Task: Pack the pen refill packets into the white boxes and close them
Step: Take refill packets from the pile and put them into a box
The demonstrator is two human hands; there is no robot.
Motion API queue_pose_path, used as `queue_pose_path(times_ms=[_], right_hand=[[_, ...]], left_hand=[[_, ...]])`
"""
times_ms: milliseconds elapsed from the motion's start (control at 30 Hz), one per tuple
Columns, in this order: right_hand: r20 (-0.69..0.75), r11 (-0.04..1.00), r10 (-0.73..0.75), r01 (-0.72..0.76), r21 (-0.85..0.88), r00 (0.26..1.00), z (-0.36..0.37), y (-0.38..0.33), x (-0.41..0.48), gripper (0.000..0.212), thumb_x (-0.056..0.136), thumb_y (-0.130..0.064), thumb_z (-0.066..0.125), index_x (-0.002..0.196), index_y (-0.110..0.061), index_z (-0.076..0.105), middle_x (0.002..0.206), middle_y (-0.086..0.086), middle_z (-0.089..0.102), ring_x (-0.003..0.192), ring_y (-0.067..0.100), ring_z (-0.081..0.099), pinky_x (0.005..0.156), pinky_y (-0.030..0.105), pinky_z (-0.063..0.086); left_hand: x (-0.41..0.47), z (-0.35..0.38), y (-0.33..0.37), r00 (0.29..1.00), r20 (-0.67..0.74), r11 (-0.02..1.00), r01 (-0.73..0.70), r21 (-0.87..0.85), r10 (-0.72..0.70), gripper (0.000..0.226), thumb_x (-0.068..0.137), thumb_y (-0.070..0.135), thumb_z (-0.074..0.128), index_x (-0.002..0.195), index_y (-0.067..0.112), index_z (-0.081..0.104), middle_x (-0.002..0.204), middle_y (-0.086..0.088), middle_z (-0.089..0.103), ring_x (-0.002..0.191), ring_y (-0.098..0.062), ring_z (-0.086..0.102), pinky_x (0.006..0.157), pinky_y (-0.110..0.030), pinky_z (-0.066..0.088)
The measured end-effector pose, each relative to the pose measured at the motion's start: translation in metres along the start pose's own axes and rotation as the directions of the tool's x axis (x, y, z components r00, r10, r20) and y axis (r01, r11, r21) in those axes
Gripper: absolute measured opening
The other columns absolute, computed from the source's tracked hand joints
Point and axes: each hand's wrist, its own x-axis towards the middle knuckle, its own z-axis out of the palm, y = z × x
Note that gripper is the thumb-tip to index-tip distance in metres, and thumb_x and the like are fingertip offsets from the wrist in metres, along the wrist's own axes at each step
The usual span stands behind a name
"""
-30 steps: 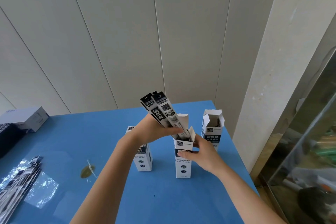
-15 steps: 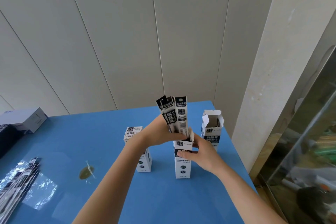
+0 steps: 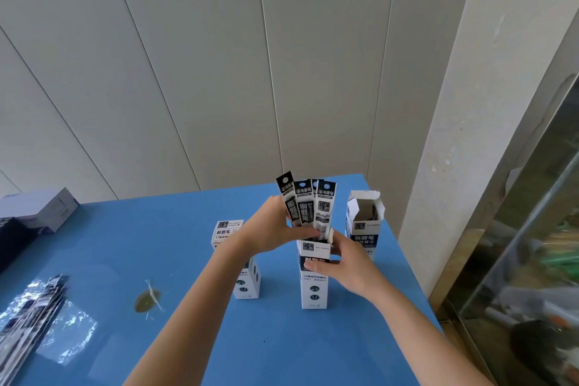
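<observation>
Pen refill packets (image 3: 308, 207), a bundle of black-and-white strips, are held upright and slightly fanned, with their lower ends set inside the open top of the middle white box (image 3: 314, 288). The bundle is gripped just above the box mouth by the left hand (image 3: 272, 232), whose fingers are curled round it. The box stands on the blue table (image 3: 156, 244) and is clasped near its top by the right hand (image 3: 347, 263), thumb laid across the front. A closed white box (image 3: 227, 230) is partly hidden behind the left wrist. An open-flapped box (image 3: 365, 229) stands just to the right. Loose packets (image 3: 28, 310) are spread at the left edge, well apart.
</observation>
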Motion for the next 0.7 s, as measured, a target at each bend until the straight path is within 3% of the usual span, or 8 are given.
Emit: queue_pose_path(times_ms=[100, 200, 300, 367, 467, 533, 633, 700], right_hand=[[0.002, 1.0, -0.002, 0.002, -0.006, 1.0, 0.0, 0.0, 0.0, 0.044, 0.075, -0.021, 0.076, 0.113, -0.03, 0.055, 0.107, -0.013, 0.068, 0.104, -0.001, 0.059, 0.093, 0.03, 0.051], [0.001, 1.0, 0.002, -0.001, -0.014, 1.0, 0.0, 0.0, 0.001, 0.044, 0.075, -0.022, 0.076, 0.113, -0.028, 0.056, 0.107, -0.013, 0.068, 0.104, -0.001, 0.059, 0.093, 0.03, 0.05], [0.002, 1.0, 0.006, -0.006, -0.016, 1.0, 0.0, 0.0, 0.001, 0.043, 0.075, -0.021, 0.076, 0.112, -0.025, 0.057, 0.105, -0.014, 0.068, 0.102, -0.003, 0.059, 0.092, 0.028, 0.05], [0.007, 1.0, 0.007, -0.007, -0.021, 1.0, -0.001, 0.0, 0.001, 0.042, 0.075, -0.021, 0.076, 0.112, -0.024, 0.058, 0.105, -0.013, 0.068, 0.101, -0.005, 0.058, 0.092, 0.026, 0.05], [0.011, 1.0, 0.013, -0.013, -0.026, 1.0, -0.001, 0.0, 0.001, 0.042, 0.075, -0.021, 0.076, 0.113, -0.022, 0.057, 0.107, -0.013, 0.068, 0.102, -0.005, 0.057, 0.091, 0.025, 0.05], [0.01, 1.0, 0.015, -0.014, -0.025, 1.0, -0.001, 0.0, 0.002, 0.041, 0.075, -0.022, 0.076, 0.112, -0.024, 0.057, 0.107, -0.013, 0.068, 0.103, -0.004, 0.058, 0.09, 0.024, 0.05], [0.009, 1.0, 0.013, -0.013, -0.016, 1.0, -0.001, 0.0, 0.002, 0.042, 0.075, -0.021, 0.076, 0.112, -0.024, 0.057, 0.107, -0.013, 0.068, 0.102, -0.004, 0.058, 0.088, 0.022, 0.049], [0.007, 1.0, 0.012, -0.012, -0.018, 1.0, -0.001, 0.001, 0.002, 0.043, 0.075, -0.021, 0.076, 0.113, -0.024, 0.057, 0.107, -0.013, 0.068, 0.102, -0.003, 0.058, 0.087, 0.021, 0.049]], left_hand=[[-0.002, -0.003, 0.007, 1.0, 0.016, 1.0, -0.006, 0.002, 0.006, 0.017, 0.077, 0.023, 0.075, 0.091, 0.016, 0.069, 0.086, 0.01, 0.069, 0.079, 0.001, 0.061, 0.076, -0.016, 0.048], [-0.001, -0.009, 0.017, 0.993, -0.114, 0.998, -0.001, -0.07, -0.007, 0.017, 0.074, 0.025, 0.077, 0.085, 0.013, 0.071, 0.082, 0.011, 0.07, 0.07, 0.003, 0.057, 0.07, -0.01, 0.043], [0.003, -0.007, 0.017, 0.989, -0.146, 0.999, 0.01, -0.053, -0.018, 0.024, 0.073, 0.024, 0.077, 0.08, 0.002, 0.07, 0.08, -0.009, 0.073, 0.073, -0.024, 0.066, 0.072, -0.037, 0.054], [0.006, -0.004, 0.014, 0.989, -0.14, 0.999, 0.054, -0.003, -0.054, 0.025, 0.073, 0.021, 0.077, 0.072, -0.001, 0.066, 0.072, -0.014, 0.069, 0.067, -0.032, 0.062, 0.063, -0.041, 0.051], [0.008, 0.001, 0.014, 0.989, -0.105, 0.992, 0.113, 0.048, -0.108, 0.034, 0.073, 0.017, 0.077, 0.056, 0.012, 0.049, 0.056, -0.006, 0.05, 0.052, -0.016, 0.042, 0.05, -0.025, 0.034], [0.007, 0.004, 0.013, 0.995, -0.026, 0.988, 0.097, 0.121, -0.095, 0.038, 0.074, 0.016, 0.076, 0.053, 0.023, 0.044, 0.053, 0.003, 0.047, 0.047, -0.006, 0.041, 0.046, -0.013, 0.03], [0.005, 0.003, 0.017, 0.996, -0.005, 0.99, 0.086, 0.11, -0.086, 0.011, 0.074, 0.02, 0.077, 0.075, 0.017, 0.066, 0.072, -0.001, 0.067, 0.061, -0.009, 0.057, 0.056, -0.013, 0.044], [0.005, -0.002, 0.017, 0.992, -0.11, 0.997, 0.073, 0.038, -0.068, 0.022, 0.073, 0.018, 0.078, 0.091, 0.011, 0.07, 0.082, 0.0, 0.071, 0.073, -0.015, 0.064, 0.068, -0.023, 0.052]])
